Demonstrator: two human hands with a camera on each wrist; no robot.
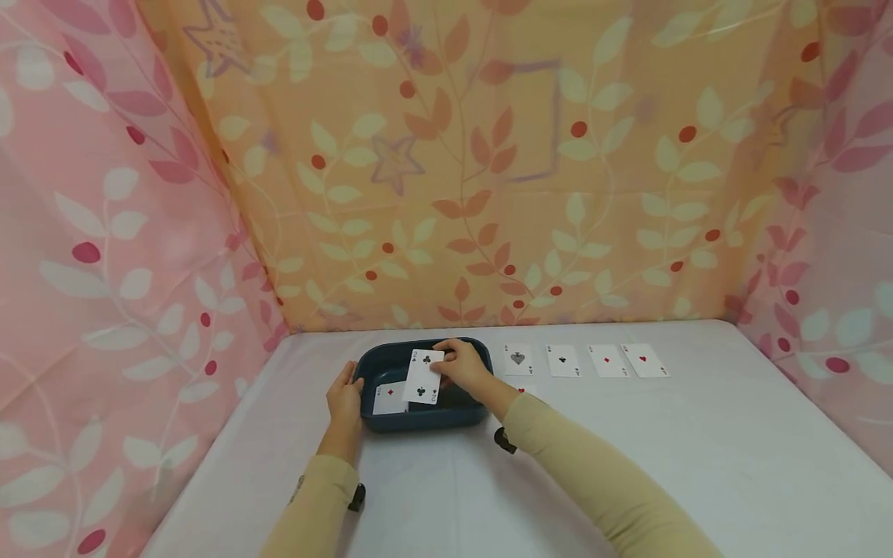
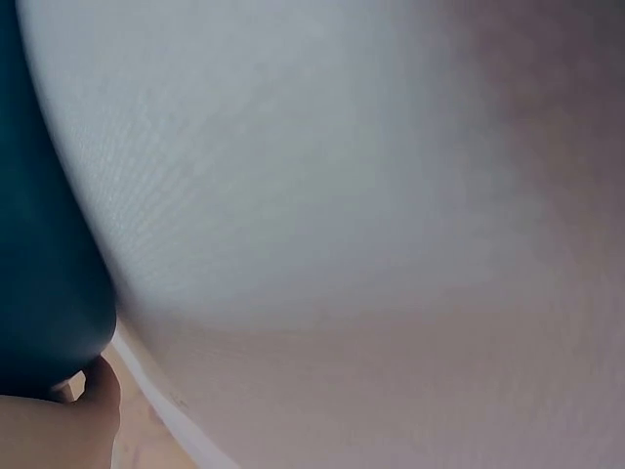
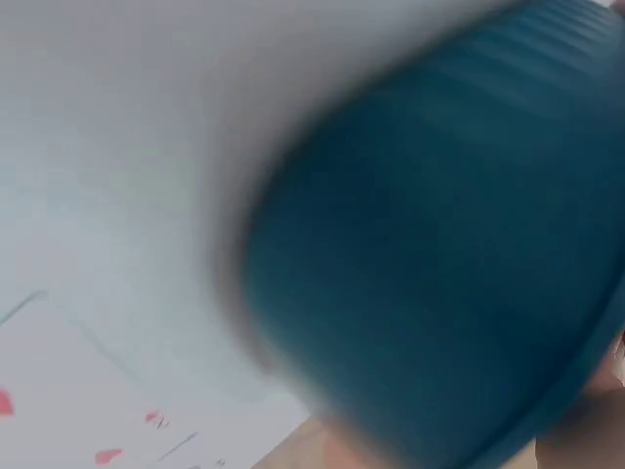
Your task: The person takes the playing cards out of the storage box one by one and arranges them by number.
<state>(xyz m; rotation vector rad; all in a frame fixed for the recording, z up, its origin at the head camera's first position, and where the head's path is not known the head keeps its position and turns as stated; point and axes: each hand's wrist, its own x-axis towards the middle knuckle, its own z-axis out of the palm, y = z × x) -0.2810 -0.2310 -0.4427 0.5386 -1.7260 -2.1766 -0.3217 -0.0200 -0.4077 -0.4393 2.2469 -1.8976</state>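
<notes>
A dark blue plastic tray (image 1: pixel 425 421) sits on the table, and my left hand (image 1: pixel 344 399) grips its left rim with the thumb at the edge. My right hand (image 1: pixel 463 368) pinches a two of clubs playing card (image 1: pixel 422 378) by its right side, face up over the tray. Below and left of it, a card with a red diamond (image 1: pixel 389 398) lies inside the tray, partly covered. The left wrist view shows the tray's side (image 2: pixel 49 244) and part of a hand at its edge. In the right wrist view the tray wall (image 3: pixel 420 244) is blurred and hides most of the right hand.
Right of the tray lie an ace of spades (image 1: pixel 518 359), an ace of clubs (image 1: pixel 563 361), a diamond card (image 1: pixel 608 361) and a heart card (image 1: pixel 645 360) in a row. Another red heart card (image 1: pixel 522 390) is partly hidden by the right arm. Patterned cloth (image 1: pixel 453 155) encloses the white table (image 1: pixel 698 449).
</notes>
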